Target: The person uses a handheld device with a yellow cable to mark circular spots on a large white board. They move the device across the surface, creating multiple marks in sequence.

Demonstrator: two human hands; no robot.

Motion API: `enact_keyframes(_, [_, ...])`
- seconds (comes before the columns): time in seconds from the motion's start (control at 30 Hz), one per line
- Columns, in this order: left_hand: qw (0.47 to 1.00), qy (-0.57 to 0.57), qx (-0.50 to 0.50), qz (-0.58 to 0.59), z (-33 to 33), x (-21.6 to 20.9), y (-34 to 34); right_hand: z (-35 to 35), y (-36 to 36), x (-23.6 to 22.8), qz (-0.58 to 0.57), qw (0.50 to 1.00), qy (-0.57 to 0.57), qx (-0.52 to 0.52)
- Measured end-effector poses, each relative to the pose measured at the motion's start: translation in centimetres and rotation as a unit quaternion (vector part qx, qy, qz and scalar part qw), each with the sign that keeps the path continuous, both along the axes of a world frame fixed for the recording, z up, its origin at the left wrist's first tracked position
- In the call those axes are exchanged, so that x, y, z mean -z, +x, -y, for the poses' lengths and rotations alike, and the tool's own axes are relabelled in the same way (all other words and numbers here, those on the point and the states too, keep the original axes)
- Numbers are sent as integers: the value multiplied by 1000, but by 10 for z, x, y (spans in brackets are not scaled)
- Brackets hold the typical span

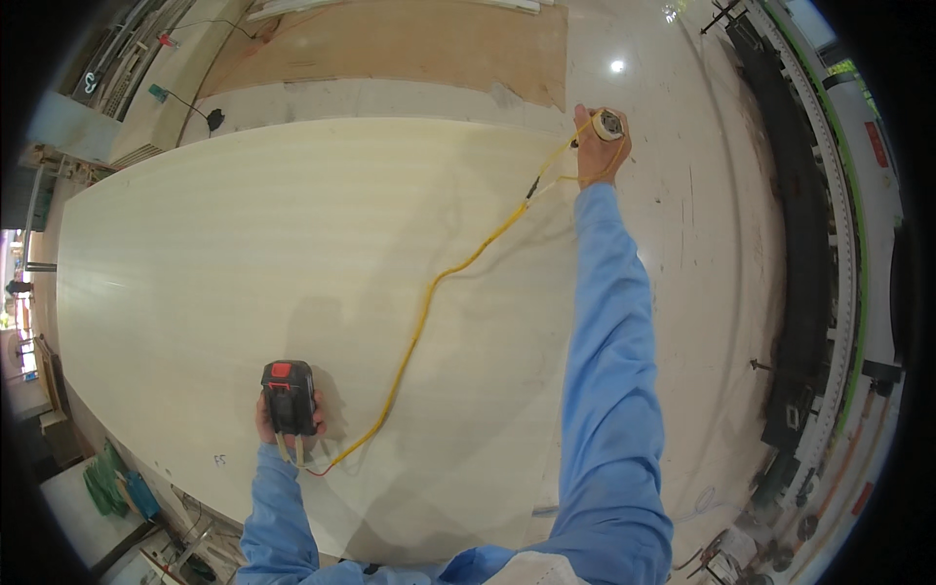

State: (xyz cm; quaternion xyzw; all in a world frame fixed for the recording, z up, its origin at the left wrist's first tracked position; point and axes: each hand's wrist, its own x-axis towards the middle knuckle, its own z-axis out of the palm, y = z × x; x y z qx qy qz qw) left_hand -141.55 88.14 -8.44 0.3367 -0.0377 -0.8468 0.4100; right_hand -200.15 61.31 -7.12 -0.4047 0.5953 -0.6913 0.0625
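My left hand (320, 414) is closed around a black battery pack (291, 400) with a red button, above the near left part of a large cream-coloured panel (244, 253). Wires leave the pack's lower end and join a yellow cable (421, 314), which runs up and right across the panel. At the far right corner, my outstretched right hand (602, 161) grips a small round cream device (607, 125) with a dark, round end face. Thin yellow wires from the cable lead to it, past a black joint (532, 187). The fingers partly hide the device, so its kind is unclear.
Beyond the panel lies a brown sheet (390, 44) with white strips at its far edge. A long machine rail with a black side (770, 195) runs along the right. Green material (105, 480) hangs at the lower left. Clutter (751, 556) lies at the lower right.
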Motion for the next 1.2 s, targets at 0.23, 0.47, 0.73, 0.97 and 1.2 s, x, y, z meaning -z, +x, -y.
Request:
enact_keyframes(0.23, [999, 25, -16, -21, -1, 0, -1, -13, 2, -12, 36, 997, -62, -37])
enact_keyframes(0.47, [1000, 1, 4, -22, 0, -2, -3, -21, 8, 3, -7, 1000, 10, 4])
enact_keyframes(0.73, [1000, 17, -8, -9, 2, -4, -6, -32, 8, -13, -3, 999, -40, -31])
enact_keyframes(0.97, [1000, 8, 9, -8, 4, -4, -4, -42, 29, -11, -18, 1000, 9, 14])
enact_keyframes(1.2, [999, -2, 7, -34, 3, 0, -3, -64, 29, -19, -27, 1000, 4, -14])
